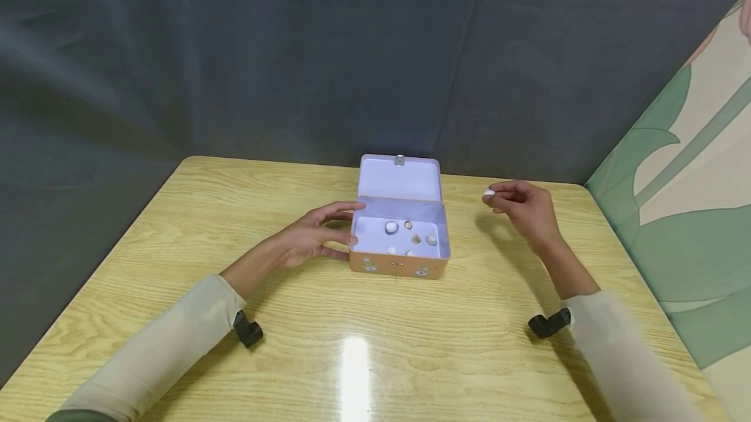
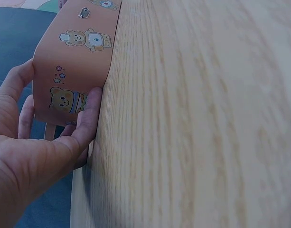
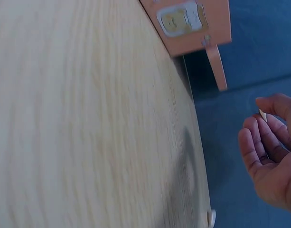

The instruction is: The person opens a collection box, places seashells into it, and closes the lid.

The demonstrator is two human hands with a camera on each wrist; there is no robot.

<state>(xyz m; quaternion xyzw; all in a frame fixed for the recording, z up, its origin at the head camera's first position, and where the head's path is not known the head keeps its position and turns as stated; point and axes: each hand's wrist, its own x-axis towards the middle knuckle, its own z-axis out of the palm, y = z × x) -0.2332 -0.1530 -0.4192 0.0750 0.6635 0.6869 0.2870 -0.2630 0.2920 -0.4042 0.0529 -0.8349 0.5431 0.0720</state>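
An orange tin box (image 1: 399, 267) with a lilac inside stands on the table, its hinged lid (image 1: 399, 177) raised. Several small white and brownish shells (image 1: 391, 227) lie spread over its floor. My left hand (image 1: 313, 234) rests against the box's left end, fingers spread, with fingertips at the rim and others lower down. In the left wrist view, one finger touches the bottom edge of the box's bear-printed front (image 2: 74, 52). Right of the box, my right hand (image 1: 525, 210) is raised above the table and pinches a small white shell (image 1: 488, 192) between thumb and fingertips.
A wooden table (image 1: 281, 337) spreads under everything. Behind it hangs a dark curtain (image 1: 328, 63), and a leaf-patterned panel (image 1: 704, 200) stands along the right side. In the right wrist view, a small white object (image 3: 211, 218) lies at the table's edge.
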